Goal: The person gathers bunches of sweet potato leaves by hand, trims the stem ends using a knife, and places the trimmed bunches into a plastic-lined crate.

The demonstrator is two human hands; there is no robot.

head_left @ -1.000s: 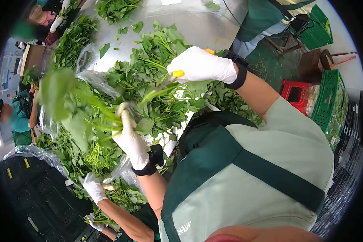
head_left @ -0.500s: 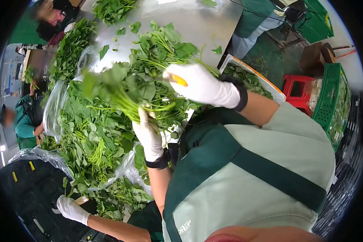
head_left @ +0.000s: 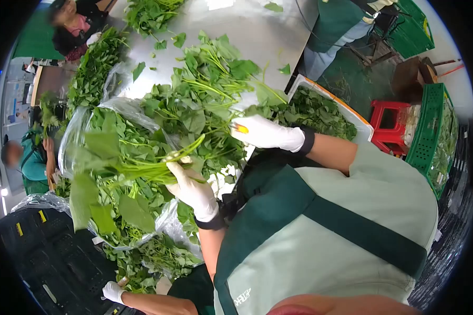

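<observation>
My left hand [head_left: 192,191], in a white glove, grips a bunch of leafy green stems [head_left: 147,170]. The leaves hang out to the left and the cut ends point right. My right hand [head_left: 270,134], also gloved, is closed around a small orange-handled tool [head_left: 240,128], mostly hidden by the fingers. It is apart from the bunch, at the right edge of a heap of greens [head_left: 194,121] on the metal table [head_left: 247,26]. More greens lie under and around my left hand, partly inside a clear plastic bag [head_left: 71,139].
A co-worker's gloved hand [head_left: 114,293] is at lower left by a black crate [head_left: 47,252]. Other people stand at the far left and top. A white box with an orange rim [head_left: 360,113] holds greens. Beyond it are a red stool [head_left: 386,121] and a green crate [head_left: 425,136].
My left hand has tilted the bunch down and leftward. My right hand has moved slightly down and right, away from it. The co-worker's hand at lower left has shifted down and right.
</observation>
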